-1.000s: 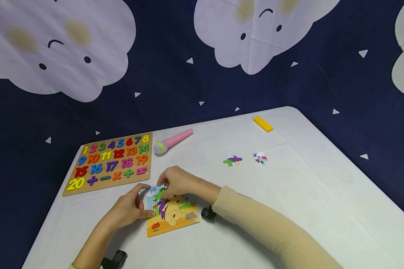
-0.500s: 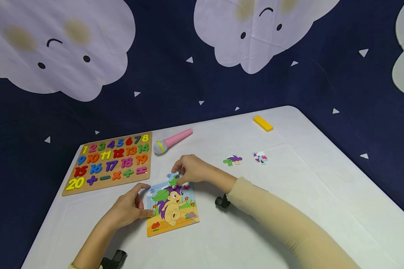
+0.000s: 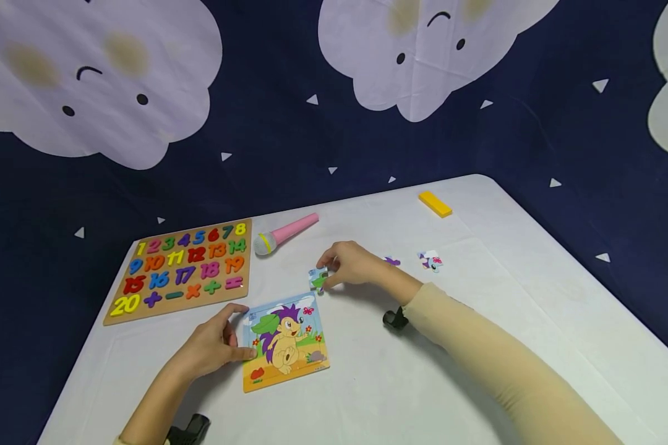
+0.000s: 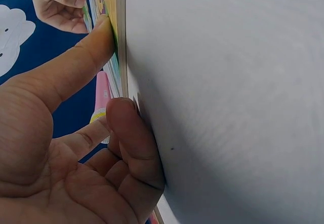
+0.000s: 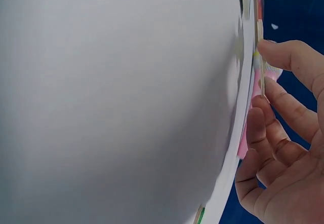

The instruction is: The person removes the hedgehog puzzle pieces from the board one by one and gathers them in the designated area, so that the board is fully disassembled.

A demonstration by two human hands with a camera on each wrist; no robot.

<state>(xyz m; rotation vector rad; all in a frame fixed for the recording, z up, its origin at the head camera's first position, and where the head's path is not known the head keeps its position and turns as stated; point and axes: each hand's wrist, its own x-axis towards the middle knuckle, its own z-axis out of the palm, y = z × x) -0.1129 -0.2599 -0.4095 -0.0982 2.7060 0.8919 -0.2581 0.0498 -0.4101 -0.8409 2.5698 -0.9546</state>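
A square hedgehog picture puzzle board (image 3: 303, 364) lies flat on the white table. My left hand (image 3: 214, 343) holds it by its left side, the index fingertip at the far left corner and the thumb on the picture's edge. In the left wrist view the thumb (image 4: 83, 57) lies on the board's face while other fingers curl beside it. Just beyond the board's far right corner, my right hand (image 3: 353, 262) pinches a blue and green jigsaw piece (image 3: 314, 280) between thumb and fingers. The right wrist view shows that piece (image 5: 262, 79) edge-on.
A purple jigsaw piece (image 3: 391, 261) is partly hidden behind the right wrist, with another piece (image 3: 430, 261) to its right. A wooden number board (image 3: 167, 308) lies at the left, a pink toy microphone (image 3: 296, 229) beside it. A yellow block (image 3: 435, 204) is near the far edge.
My right hand has lifted the blue and green jigsaw piece off the board's far left corner and moved right and away with it. The hedgehog picture is uncovered; my left hand stays put.
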